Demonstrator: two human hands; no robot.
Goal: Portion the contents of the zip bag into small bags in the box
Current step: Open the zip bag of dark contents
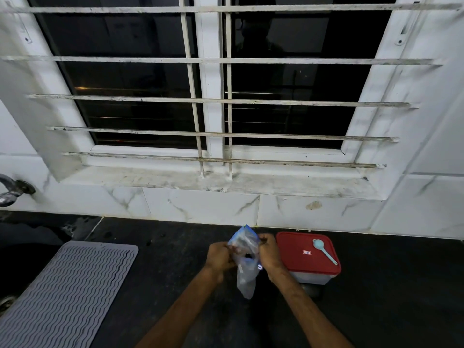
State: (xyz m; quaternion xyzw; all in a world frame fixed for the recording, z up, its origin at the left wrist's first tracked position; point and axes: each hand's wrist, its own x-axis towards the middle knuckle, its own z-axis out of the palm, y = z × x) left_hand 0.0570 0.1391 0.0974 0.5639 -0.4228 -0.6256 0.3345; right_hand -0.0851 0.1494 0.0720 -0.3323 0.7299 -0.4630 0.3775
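Observation:
I hold a clear zip bag with a blue top strip upright above the dark counter. My left hand grips its left side and my right hand grips its right side, both near the top. Some dark contents show inside the upper part; the lower part hangs limp. Just right of my right hand stands a clear plastic box with a red lid shut on it. A light blue spoon lies on the lid. Small bags are not visible.
A grey ribbed drying mat lies on the black counter at the left. A metal tap sticks out of the tiled wall at far left. A barred window with a stained sill faces me.

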